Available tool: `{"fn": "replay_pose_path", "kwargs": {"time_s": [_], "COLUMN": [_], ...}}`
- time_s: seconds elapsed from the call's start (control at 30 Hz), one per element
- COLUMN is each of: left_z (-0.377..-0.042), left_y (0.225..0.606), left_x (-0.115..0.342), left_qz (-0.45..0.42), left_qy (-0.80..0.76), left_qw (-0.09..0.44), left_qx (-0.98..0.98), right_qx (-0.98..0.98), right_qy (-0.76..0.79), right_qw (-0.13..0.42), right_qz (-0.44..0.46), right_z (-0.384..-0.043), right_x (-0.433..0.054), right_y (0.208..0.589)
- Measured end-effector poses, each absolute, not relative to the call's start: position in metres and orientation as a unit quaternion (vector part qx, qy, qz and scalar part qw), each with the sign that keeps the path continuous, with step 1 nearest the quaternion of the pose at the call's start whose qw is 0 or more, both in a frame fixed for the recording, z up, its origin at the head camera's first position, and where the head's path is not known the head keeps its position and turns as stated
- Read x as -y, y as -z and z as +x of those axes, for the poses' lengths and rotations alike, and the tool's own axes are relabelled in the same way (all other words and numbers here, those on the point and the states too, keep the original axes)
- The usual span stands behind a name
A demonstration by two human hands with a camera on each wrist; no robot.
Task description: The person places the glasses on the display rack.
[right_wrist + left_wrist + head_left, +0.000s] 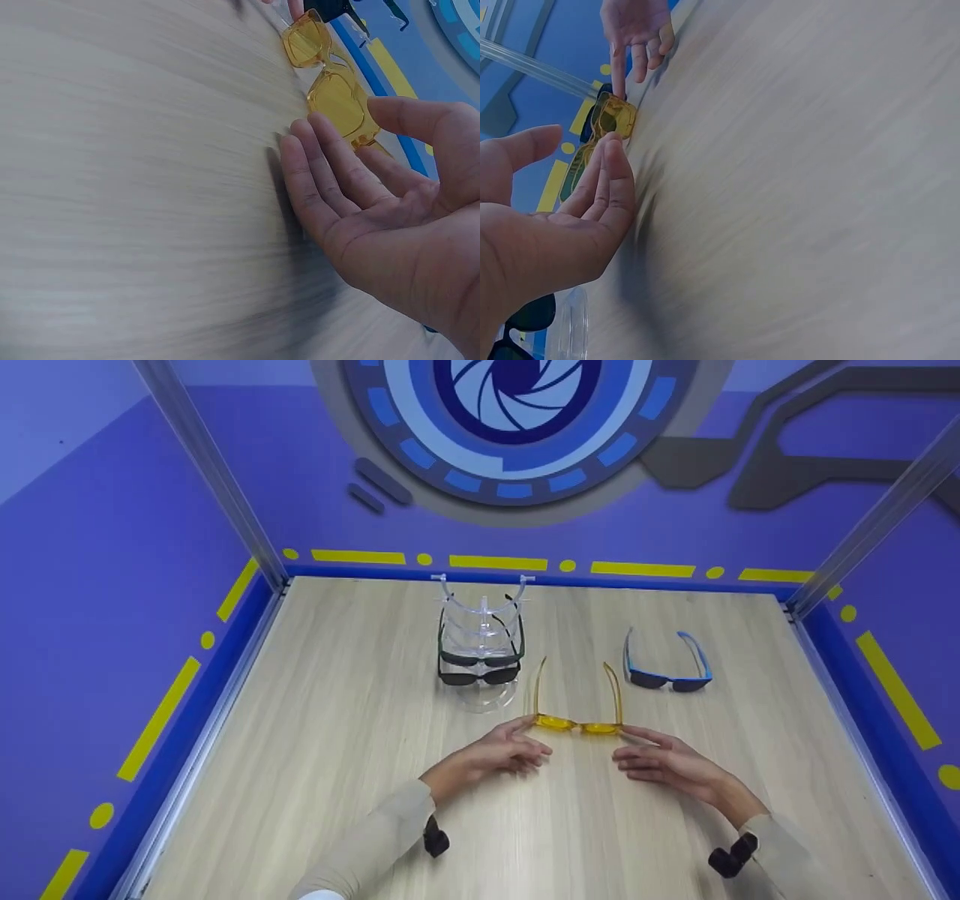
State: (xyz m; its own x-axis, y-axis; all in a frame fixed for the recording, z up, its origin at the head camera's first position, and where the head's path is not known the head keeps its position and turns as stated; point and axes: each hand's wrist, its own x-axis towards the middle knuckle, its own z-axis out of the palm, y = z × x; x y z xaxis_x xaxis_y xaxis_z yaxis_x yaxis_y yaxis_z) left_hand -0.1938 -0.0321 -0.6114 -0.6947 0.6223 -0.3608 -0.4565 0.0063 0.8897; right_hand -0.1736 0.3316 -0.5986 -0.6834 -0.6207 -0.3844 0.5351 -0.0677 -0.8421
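Observation:
Yellow-framed glasses [556, 723] with yellow lenses stand on the table between the two hands, temples unfolded and pointing away. My left hand [499, 750] has a fingertip right at their left front corner, its thumb spread apart from the fingers in the left wrist view. At the right front corner, an extended finger of my right hand [675, 765] meets the frame. The other fingers of that hand [375, 202] are fairly straight, with nothing inside the palm. Both hands are low over the wood.
Left of the yellow glasses, a clear display stand [484, 649] carries two dark sunglasses [480, 676], one above the other. Blue-framed sunglasses [667, 682] lie on the table [337, 660] at the right. Blue-purple panels [247, 495] wall the table at the back and sides.

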Motion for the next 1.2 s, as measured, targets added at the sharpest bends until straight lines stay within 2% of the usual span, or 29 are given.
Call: {"fn": "replay_pose_path", "kwargs": {"time_s": [0.27, 0.57, 0.97, 1.2], "left_z": [-0.196, -0.210, -0.240, -0.244], "left_y": [0.613, 0.611, 0.620, 0.622], "left_x": [0.042, 0.049, 0.022, 0.011], "left_qz": [0.060, 0.025, -0.014, -0.021], "left_qy": [-0.698, -0.706, -0.754, -0.765], "left_qw": [0.373, 0.322, 0.265, 0.269], "left_qx": [-0.608, -0.630, -0.601, -0.585], "right_qx": [-0.551, -0.588, -0.603, -0.600], "right_qy": [0.729, 0.722, 0.736, 0.742], "right_qw": [0.404, 0.365, 0.306, 0.295], "right_qz": [-0.041, -0.007, 0.047, 0.050], "right_z": [-0.176, -0.186, -0.204, -0.210], "right_x": [-0.336, -0.345, -0.336, -0.322], "right_y": [0.596, 0.592, 0.595, 0.598]}}
